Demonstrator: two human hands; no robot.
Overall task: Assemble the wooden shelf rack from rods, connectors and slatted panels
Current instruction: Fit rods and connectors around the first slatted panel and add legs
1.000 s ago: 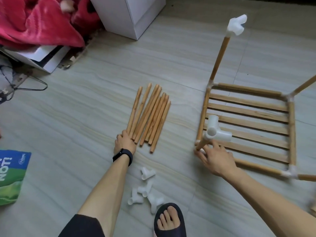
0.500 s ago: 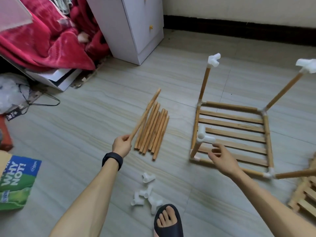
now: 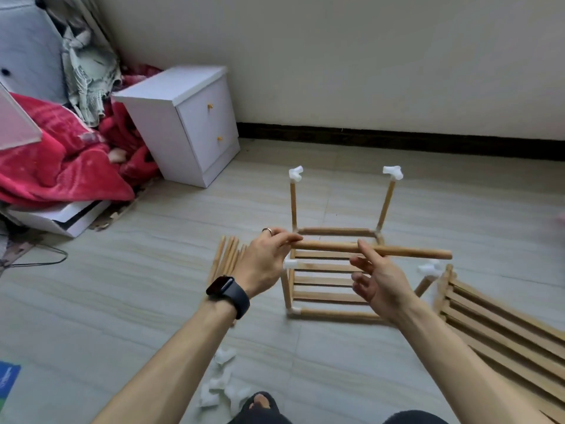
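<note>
Lying blurred at the floor's near edge, loose white connectors (image 3: 218, 377) sit beside a sandalled foot (image 3: 260, 403) that is cut off below. Beyond them, the left hand (image 3: 266, 261) pinches one end of a rod (image 3: 412, 253), level above the half-built rack (image 3: 330, 313). The right hand (image 3: 380, 281) has its fingers spread and relaxed, forefinger against the rod. Spare rods (image 3: 227, 255) are half hidden behind the left hand. A slatted panel (image 3: 504, 335) runs off the right side.

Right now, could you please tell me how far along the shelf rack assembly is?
Done: the bottom slatted panel is framed, with four connector-capped uprights. In hand: the left hand pinches a rod, the right hand touching it. Left: the rod pile, loose connectors and a second slatted panel lie unused on the floor.
</note>
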